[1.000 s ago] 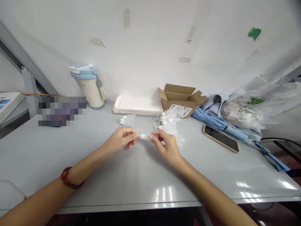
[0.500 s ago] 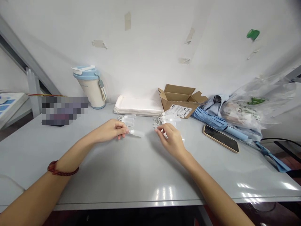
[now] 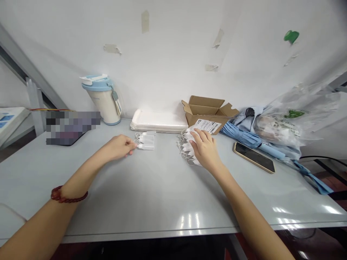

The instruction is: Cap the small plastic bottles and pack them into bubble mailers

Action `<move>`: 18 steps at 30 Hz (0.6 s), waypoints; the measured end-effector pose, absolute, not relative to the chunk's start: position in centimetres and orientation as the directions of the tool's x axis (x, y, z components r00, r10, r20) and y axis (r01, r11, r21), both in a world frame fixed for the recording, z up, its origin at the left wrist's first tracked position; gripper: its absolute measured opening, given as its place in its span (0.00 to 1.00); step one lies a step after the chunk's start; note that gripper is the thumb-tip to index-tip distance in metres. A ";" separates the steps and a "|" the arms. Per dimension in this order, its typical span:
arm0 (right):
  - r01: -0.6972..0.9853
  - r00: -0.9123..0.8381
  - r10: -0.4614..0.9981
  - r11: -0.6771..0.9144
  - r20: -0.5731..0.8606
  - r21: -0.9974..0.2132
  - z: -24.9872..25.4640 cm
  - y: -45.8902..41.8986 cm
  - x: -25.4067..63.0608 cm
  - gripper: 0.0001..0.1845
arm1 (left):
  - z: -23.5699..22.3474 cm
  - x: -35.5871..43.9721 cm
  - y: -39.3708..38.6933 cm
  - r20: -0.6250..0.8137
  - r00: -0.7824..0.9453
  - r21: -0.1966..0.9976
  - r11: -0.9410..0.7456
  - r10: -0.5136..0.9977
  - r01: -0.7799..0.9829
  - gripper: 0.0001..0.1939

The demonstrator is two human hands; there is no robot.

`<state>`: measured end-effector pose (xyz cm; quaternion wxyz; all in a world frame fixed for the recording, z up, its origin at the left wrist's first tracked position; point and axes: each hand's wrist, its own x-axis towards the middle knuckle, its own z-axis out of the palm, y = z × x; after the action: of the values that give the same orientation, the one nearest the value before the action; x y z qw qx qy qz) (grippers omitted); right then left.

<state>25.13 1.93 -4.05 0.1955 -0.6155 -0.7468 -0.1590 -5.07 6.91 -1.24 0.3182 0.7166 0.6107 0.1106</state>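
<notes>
My left hand is closed in a pinch at the looped end of a small white bottle-shaped piece, which lies level on the grey table. Just behind it are a few like pieces in a short column, their string loops towards the left. On the right, my right hand is over a larger cluster of these white pieces, fingers apart and fingertips at its upper part. The hand hides much of the cluster; thin loops stick out on its left side.
Behind the pieces lie a stack of white padded envelopes and an open cardboard box. A phone, a folded blue umbrella and a plastic bag are at right. A lidded cup and a blurred-out item are at left.
My left hand has moved left and slightly back with a white piece, bringing it in front of the small column. My right hand has shifted back and right, its fingers spreading over the cluster.
</notes>
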 end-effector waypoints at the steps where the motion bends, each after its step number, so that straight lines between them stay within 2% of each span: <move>1: 0.982 -0.166 0.861 0.191 0.480 -0.003 -4.1 2.0 25.2 0.19 | -1.3 -5.0 6.9 -0.222 0.204 0.540 -0.054 0.954 0.840 0.15; 3: 0.982 -0.165 0.860 0.191 0.483 -0.004 -4.3 2.1 25.3 0.19 | -1.5 -4.8 6.8 -0.201 0.182 0.467 -0.069 0.962 0.882 0.15; 8: 0.985 -0.138 0.869 0.169 0.476 -0.024 -4.4 2.3 25.5 0.21 | -2.0 -4.8 6.8 -0.149 0.152 0.372 -0.087 0.977 0.924 0.16; 18: 0.982 -0.107 0.886 0.165 0.451 -0.092 -4.9 2.7 26.0 0.19 | -1.7 -4.0 6.2 -0.154 0.103 0.263 -0.060 0.983 0.963 0.17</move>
<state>26.00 2.70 -4.90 0.2064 -0.6354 -0.7349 -0.1162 -4.01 6.24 -1.72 0.1507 0.7273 0.6688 0.0325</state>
